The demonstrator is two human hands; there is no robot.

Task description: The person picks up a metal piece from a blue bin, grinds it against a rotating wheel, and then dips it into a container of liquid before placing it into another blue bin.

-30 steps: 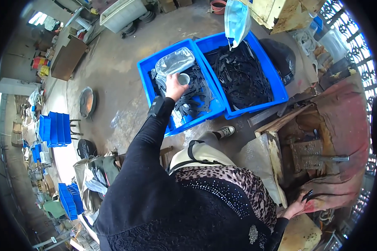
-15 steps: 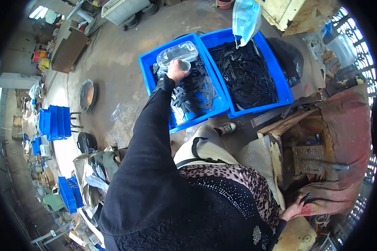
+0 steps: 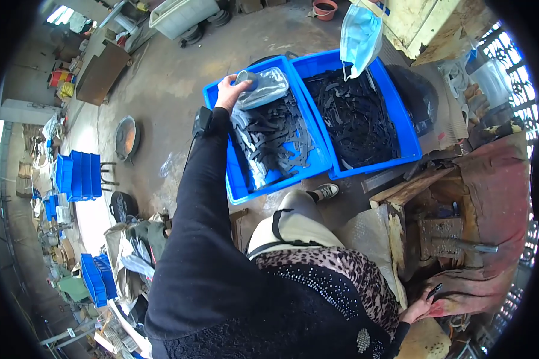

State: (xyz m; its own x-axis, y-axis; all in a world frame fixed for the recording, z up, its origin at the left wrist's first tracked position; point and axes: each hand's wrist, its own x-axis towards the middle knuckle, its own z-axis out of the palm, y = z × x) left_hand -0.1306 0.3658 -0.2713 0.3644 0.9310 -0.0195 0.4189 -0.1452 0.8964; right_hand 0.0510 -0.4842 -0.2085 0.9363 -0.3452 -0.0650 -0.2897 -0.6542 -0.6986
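Observation:
My left hand [image 3: 230, 91] reaches far out over the left blue bin [image 3: 239, 179] and grips a clear plastic bottle [image 3: 265, 87] lying on its side by its grey cap end. Flat black strips [image 3: 269, 137] lie in that bin beneath the bottle. A second blue bin [image 3: 401, 137] next to it on the right holds a thicker heap of black strips [image 3: 356, 116]. My right hand [image 3: 418, 309] is low at my side, fingers on the edge of a rusty red machine [image 3: 491, 239], with a thin dark piece at the fingertips.
A light blue face mask [image 3: 360, 36] dangles from above in front of the right bin. Stacked blue bins [image 3: 78, 175] and a round metal pan [image 3: 127, 136] sit on the concrete floor at left. My foot in a shoe [image 3: 323, 191] is beside the bins.
My left arm has stretched further forward, carrying the bottle from the middle of the left bin toward its far end. The right hand has stayed at the machine.

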